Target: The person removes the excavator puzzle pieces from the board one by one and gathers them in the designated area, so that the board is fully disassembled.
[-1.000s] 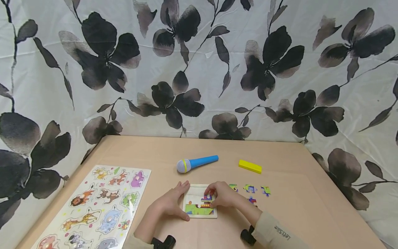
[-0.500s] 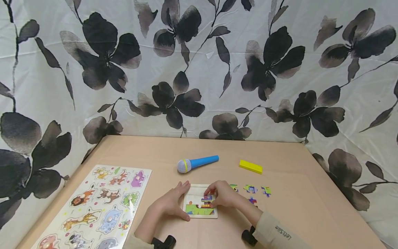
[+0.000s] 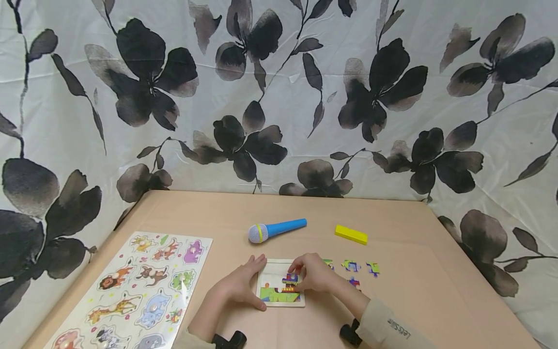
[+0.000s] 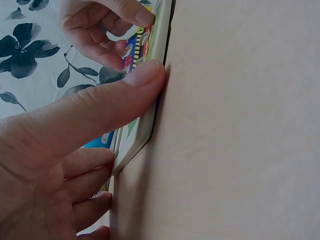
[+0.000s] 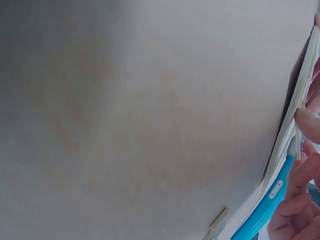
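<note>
A small puzzle board with a pale rim lies on the table. Green pieces fill its near part. My left hand holds the board's left side, thumb at the near edge and fingers along the left edge; its thumb lies over the rim in the left wrist view. Over the board's right half, my right hand pinches a striped, multicoloured puzzle piece between thumb and fingers, close over the bare backing. Part of that piece is hidden by the fingers.
Several loose puzzle pieces lie right of the board, partly behind the right hand. A blue toy microphone and a yellow block lie farther back. An animal picture sheet covers the table's left side. A floral cloth hangs behind.
Almost nothing differs. The right hand and the striped piece have shifted very slightly at the same spot over the board; the left hand stays at its edge.
</note>
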`<state>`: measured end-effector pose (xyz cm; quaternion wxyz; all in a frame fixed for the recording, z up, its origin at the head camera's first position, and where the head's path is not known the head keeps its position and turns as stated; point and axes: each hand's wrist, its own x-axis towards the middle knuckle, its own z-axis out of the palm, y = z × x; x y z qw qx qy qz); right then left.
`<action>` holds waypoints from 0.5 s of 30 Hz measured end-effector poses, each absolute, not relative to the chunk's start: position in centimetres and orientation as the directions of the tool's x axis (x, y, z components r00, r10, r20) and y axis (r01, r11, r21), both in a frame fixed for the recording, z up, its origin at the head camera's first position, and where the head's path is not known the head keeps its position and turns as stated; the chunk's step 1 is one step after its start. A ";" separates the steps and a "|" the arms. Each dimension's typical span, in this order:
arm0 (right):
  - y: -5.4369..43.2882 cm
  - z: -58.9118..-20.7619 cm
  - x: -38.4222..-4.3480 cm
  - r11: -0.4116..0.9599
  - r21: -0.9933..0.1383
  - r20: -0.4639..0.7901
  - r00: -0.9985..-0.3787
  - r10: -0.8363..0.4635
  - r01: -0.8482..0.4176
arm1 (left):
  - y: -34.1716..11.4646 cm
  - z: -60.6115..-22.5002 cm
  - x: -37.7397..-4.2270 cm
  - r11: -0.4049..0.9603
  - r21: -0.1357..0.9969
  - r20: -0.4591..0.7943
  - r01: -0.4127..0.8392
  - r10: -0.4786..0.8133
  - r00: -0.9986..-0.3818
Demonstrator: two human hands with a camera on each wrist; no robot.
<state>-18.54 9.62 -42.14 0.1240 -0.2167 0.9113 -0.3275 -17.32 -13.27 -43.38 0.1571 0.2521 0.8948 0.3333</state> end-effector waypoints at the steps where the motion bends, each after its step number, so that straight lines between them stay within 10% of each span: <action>1: 9.6 -42.2 -18.5 0.693 -0.649 -0.081 -0.877 -0.474 -0.315 | -13.3 -43.4 -17.3 0.651 0.676 -0.113 0.346 0.556 -0.824; 15: 10.9 -42.1 -18.0 0.686 -0.644 -0.013 -0.891 -0.453 -0.340 | -13.4 -43.4 -17.2 0.643 0.684 -0.108 0.344 0.556 -0.824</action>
